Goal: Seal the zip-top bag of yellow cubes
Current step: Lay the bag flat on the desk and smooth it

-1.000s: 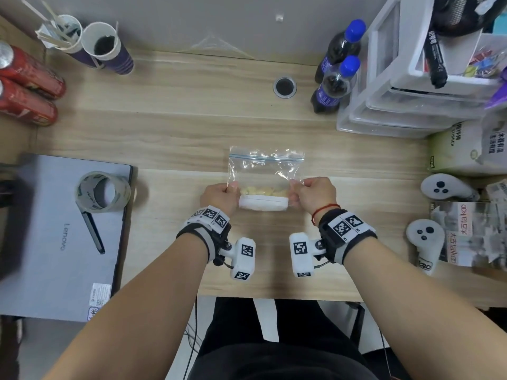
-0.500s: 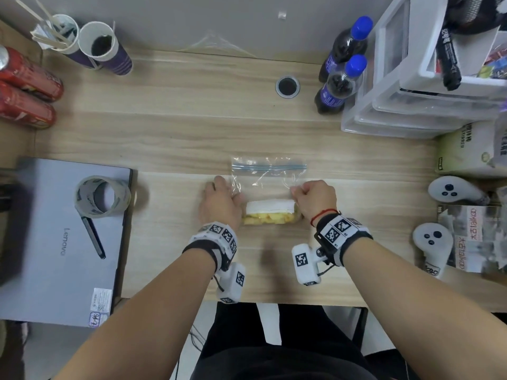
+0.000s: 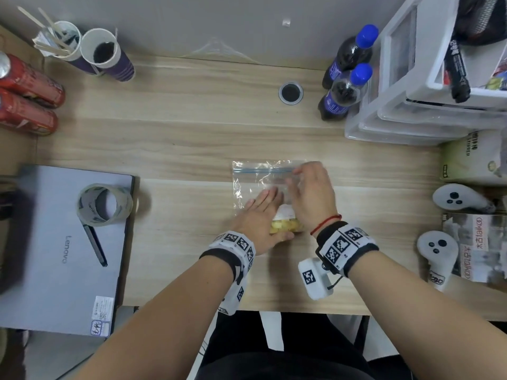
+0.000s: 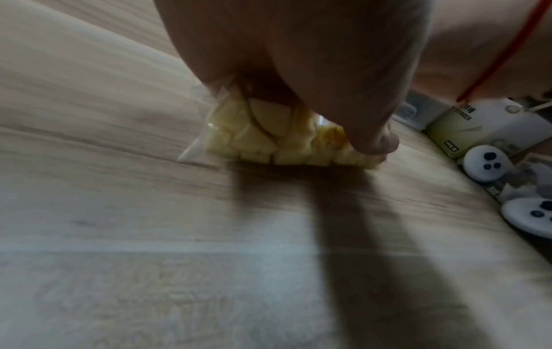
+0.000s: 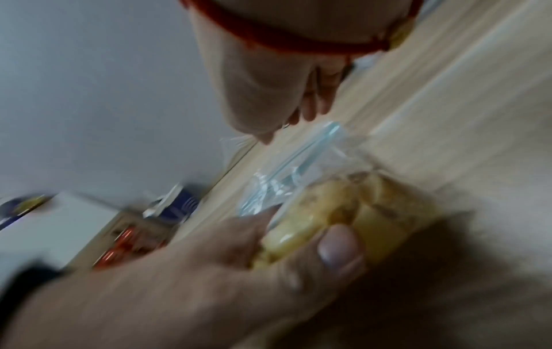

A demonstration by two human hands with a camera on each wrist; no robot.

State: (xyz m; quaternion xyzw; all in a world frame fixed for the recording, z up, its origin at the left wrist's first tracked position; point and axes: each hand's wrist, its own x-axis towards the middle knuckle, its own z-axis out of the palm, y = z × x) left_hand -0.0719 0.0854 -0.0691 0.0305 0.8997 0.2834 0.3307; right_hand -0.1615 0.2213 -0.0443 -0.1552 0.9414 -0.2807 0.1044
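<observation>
Lying flat on the desk [image 3: 192, 138], the bag [image 3: 255, 185] had its cubes [image 3: 285, 225] bunched at the near end. The left hand [image 3: 258, 223] pressed it with straight fingers; the right hand [image 3: 310, 196] hovered over the zip strip [image 3: 263, 170], fingers loosely extended, holding nothing.

From the left wrist, the cubes [image 4: 269, 139] sat under the palm, thumb beside them.

From the right wrist, blurred, the right fingers [image 5: 310, 111] hung relaxed above the strip [image 5: 313, 144].

Light wood desk [image 3: 192, 127] shoved up against a plain grey wall [image 3: 192, 20]

Cable hole [image 3: 290, 92] sits around 12 o'clock, white plastic drawers [image 3: 411, 111] at 2, and a strip of grey floor [image 3: 41, 355] peeks out at 7.
</observation>
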